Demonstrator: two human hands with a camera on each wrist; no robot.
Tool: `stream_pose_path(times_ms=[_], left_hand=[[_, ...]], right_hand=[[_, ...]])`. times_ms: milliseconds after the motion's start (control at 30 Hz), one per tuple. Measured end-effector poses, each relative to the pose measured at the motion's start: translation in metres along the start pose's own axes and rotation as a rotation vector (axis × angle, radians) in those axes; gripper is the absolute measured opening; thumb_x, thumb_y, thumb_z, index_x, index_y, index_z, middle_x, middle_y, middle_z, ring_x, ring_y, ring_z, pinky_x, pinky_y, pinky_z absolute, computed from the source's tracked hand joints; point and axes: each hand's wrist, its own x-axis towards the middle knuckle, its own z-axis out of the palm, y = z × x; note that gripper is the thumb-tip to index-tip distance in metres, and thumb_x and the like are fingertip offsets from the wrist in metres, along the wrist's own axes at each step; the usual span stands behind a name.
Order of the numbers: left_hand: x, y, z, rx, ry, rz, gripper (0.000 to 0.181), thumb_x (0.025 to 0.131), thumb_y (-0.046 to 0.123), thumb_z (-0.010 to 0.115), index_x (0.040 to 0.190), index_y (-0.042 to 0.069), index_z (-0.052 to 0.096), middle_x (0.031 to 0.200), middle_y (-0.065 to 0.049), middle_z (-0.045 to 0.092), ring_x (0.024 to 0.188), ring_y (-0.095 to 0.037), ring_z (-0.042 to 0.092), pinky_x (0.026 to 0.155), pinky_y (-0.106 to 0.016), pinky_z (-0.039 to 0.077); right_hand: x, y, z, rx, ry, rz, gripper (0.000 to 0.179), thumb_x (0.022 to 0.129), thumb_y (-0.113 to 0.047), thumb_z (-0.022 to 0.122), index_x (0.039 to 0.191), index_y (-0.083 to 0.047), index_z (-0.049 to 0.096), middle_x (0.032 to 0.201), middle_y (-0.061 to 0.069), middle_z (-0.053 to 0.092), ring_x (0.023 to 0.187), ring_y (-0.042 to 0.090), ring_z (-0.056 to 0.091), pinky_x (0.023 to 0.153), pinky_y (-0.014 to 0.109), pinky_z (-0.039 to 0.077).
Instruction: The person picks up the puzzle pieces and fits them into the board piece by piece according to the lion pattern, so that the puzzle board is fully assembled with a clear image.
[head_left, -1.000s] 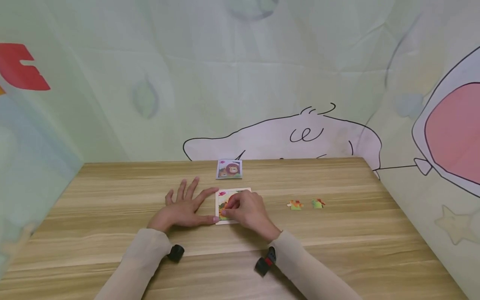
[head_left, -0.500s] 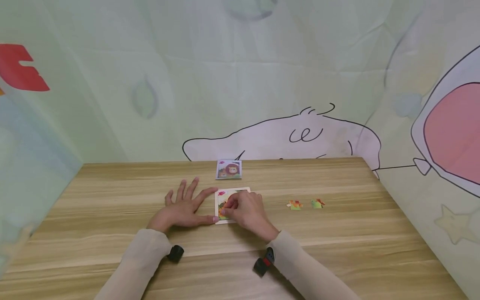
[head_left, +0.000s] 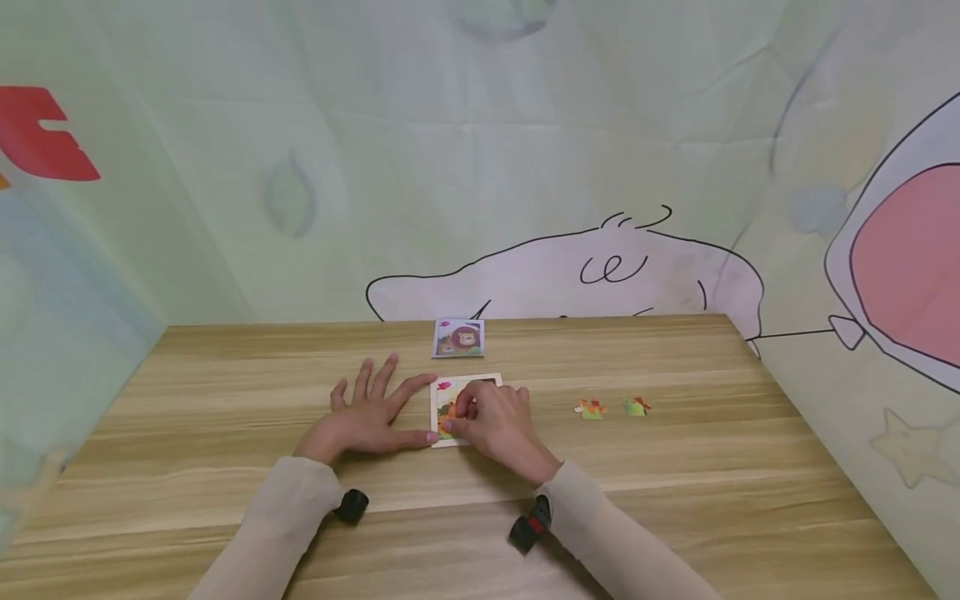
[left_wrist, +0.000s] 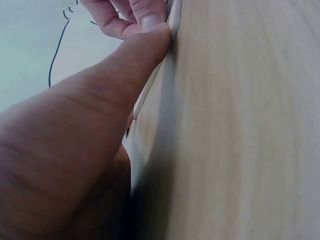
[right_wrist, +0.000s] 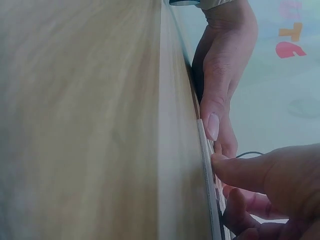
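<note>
A small jigsaw puzzle (head_left: 443,392) in a white-edged square tray lies on the table in front of me. My left hand (head_left: 367,421) rests flat to its left with fingers spread, thumb and forefinger at the tray's left edge. My right hand (head_left: 501,425) is over the tray, thumb and forefinger pinching at an orange puzzle piece (head_left: 449,413) in the lower left part of the picture; the fingers hide much of it. In the right wrist view, the right thumb (right_wrist: 240,170) is right at the tray edge (right_wrist: 209,175), close to the left thumb (right_wrist: 214,120).
Two loose puzzle pieces, one orange and green (head_left: 591,409) and one green and red (head_left: 637,407), lie to the right on the wooden table (head_left: 675,500). A lion picture card (head_left: 458,339) lies behind the tray, near the back edge. A printed cloth (head_left: 300,125) rises behind the table.
My right hand's fingers have shifted slightly over the tray, baring more of its top right corner. The left hand, loose pieces and card stay where they were.
</note>
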Motion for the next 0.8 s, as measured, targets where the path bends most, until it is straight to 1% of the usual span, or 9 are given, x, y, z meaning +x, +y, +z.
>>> stream_pose_path(times_ms=[233, 467, 667, 800], left_hand=[[0.0, 0.0, 0.0, 0.003, 0.0, 0.001, 0.102, 0.084, 0.091, 0.059, 0.168, 0.05, 0.019, 0.182, -0.019, -0.012, 0.164, -0.057, -0.019, 0.12, -0.085, -0.01], [-0.001, 0.0, -0.001, -0.002, -0.002, -0.006, 0.102, 0.084, 0.092, 0.059, 0.168, 0.05, 0.019, 0.182, -0.018, -0.013, 0.163, -0.056, -0.02, 0.12, -0.085, -0.011], [0.0, 0.001, -0.001, -0.001, -0.006, -0.004, 0.102, 0.084, 0.092, 0.059, 0.168, 0.049, 0.019, 0.182, -0.019, -0.013, 0.164, -0.056, -0.02, 0.12, -0.085, -0.01], [0.0, 0.002, -0.001, 0.006, 0.002, -0.005, 0.102, 0.084, 0.092, 0.059, 0.168, 0.049, 0.02, 0.182, -0.019, -0.011, 0.164, -0.057, -0.019, 0.12, -0.085, -0.009]], right_hand=[[0.0, 0.002, 0.001, 0.013, 0.003, -0.014, 0.028, 0.088, -0.036, 0.09, 0.078, -0.023, 0.067, 0.066, -0.01, 0.06, 0.069, 0.011, 0.052, 0.076, 0.036, 0.027], [0.0, 0.003, -0.001, 0.023, -0.002, -0.027, 0.026, 0.089, -0.035, 0.089, 0.078, -0.023, 0.068, 0.066, -0.01, 0.062, 0.07, 0.011, 0.053, 0.079, 0.036, 0.03], [0.0, 0.009, -0.009, 0.041, 0.038, -0.022, 0.022, 0.089, -0.032, 0.089, 0.083, -0.02, 0.072, 0.068, -0.007, 0.064, 0.068, 0.011, 0.053, 0.078, 0.033, 0.034], [-0.001, 0.015, -0.013, 0.059, -0.01, -0.034, 0.021, 0.088, -0.029, 0.09, 0.084, -0.019, 0.071, 0.069, -0.007, 0.064, 0.067, 0.009, 0.053, 0.075, 0.029, 0.036]])
